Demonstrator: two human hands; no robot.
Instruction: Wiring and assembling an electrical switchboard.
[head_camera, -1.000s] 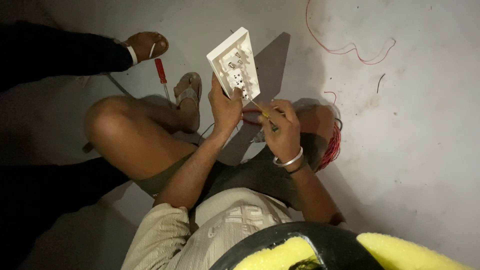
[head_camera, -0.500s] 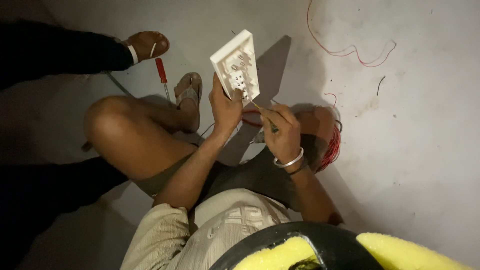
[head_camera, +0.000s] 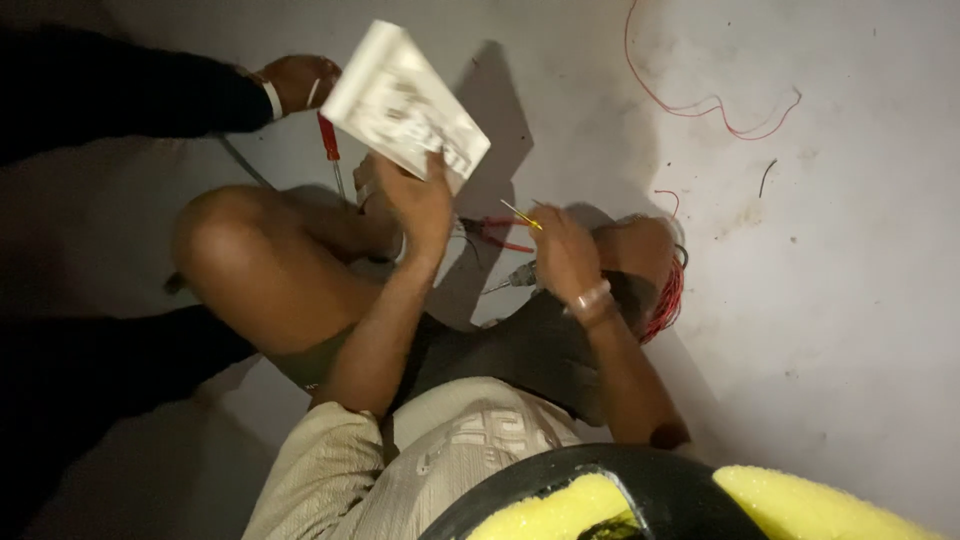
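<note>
**Switch plate and small screwdriver, in hand**

Plate (head_camera: 405, 105): white rectangular switch plate, thick-edged, with pale raised fittings showing on the upper face. It is lifted off the floor and tilted, long axis running from upper left to lower right. The left hand (head_camera: 418, 200) grips its lower right corner from beneath, fingers curled over the edge. It sits above the raised knee (head_camera: 215, 240) and just right of it.

Screwdriver (head_camera: 522, 214): thin, with a yellow handle and a slim metal shaft. Pinched in the right hand (head_camera: 562, 252), tip pointing up-left toward the plate but apart from it. It lies well right of the knee, below the plate's lower corner.
</note>
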